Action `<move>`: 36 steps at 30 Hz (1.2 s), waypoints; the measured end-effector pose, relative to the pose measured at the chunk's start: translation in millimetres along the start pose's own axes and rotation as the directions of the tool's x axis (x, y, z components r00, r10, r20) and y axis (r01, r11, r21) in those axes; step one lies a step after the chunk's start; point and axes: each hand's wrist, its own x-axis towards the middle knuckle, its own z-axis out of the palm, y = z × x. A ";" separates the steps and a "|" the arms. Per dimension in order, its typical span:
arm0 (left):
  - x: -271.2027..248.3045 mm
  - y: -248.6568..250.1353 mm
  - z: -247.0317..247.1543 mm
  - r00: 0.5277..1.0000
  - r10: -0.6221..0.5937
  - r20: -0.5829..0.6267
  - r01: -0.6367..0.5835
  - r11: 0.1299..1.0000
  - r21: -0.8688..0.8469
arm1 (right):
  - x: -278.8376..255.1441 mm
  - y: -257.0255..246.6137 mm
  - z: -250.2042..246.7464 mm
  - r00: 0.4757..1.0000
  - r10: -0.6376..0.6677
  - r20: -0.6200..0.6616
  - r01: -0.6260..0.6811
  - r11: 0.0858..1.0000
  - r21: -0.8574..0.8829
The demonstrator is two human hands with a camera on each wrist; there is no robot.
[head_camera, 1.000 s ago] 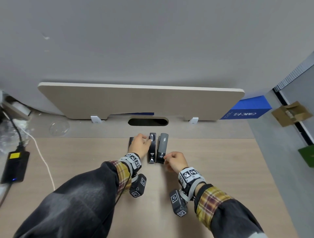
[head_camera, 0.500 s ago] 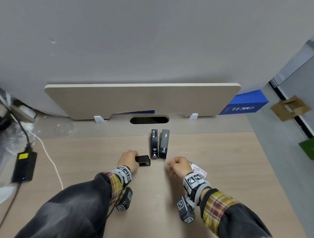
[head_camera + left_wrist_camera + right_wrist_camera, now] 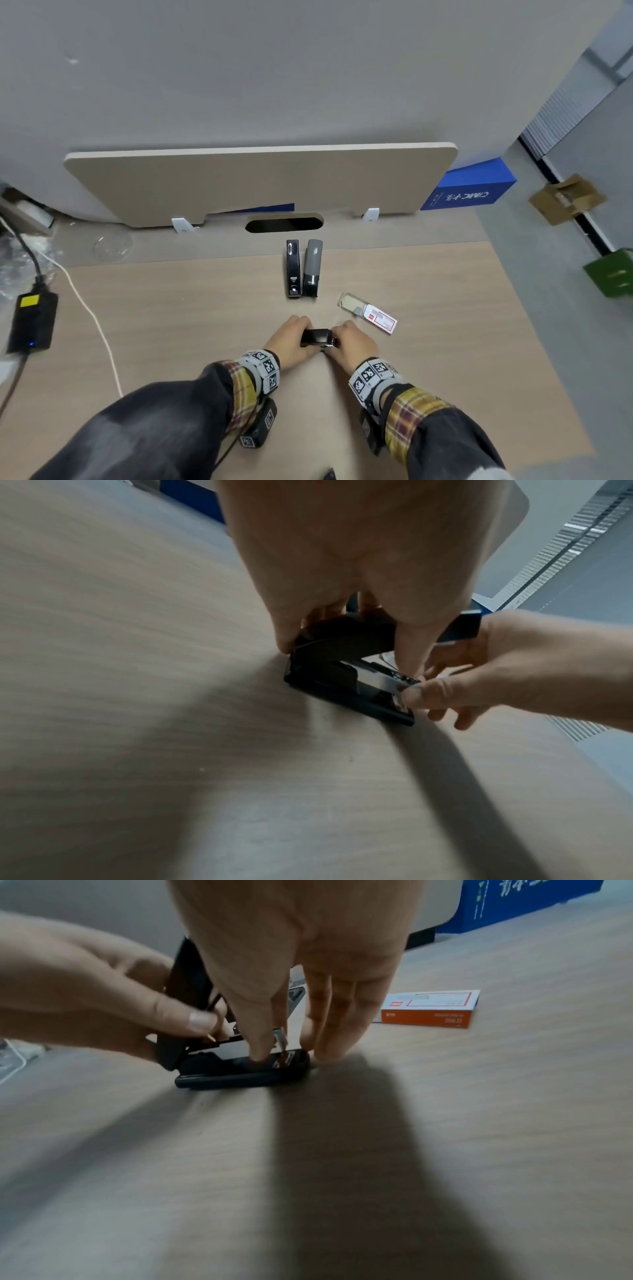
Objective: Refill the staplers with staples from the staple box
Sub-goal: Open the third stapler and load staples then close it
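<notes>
Beside the staple box (image 3: 369,312), both hands apparently grip the small stapler (image 3: 317,337).

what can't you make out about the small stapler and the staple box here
- Small black stapler, head view: mostly hidden between left hand and right hand.
- Its metal staple channel, left wrist view: fingers and blur hide whether it is loaded.
- Orange-and-white staple box, right wrist view: print blurred; contents unclear.

Small black stapler (image 3: 317,337) hinged open, on desk
</notes>
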 end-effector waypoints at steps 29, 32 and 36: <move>-19.7 -35.9 -40.2 0.855 -0.368 -0.365 0.203 0.886 -0.417 | 4.9 65.1 -13.4 0.905 0.122 -0.407 -0.140 0.990 -0.015; -20.6 -6.0 -41.1 0.864 -0.228 -0.448 0.149 0.967 -0.204 | 18.3 77.9 -18.3 0.936 0.189 -0.296 -0.217 0.974 -0.062; -15.7 29.3 -31.5 0.890 -0.103 -0.444 0.050 0.990 -0.130 | 32.7 79.1 -17.7 0.951 0.137 -0.276 -0.172 0.979 -0.110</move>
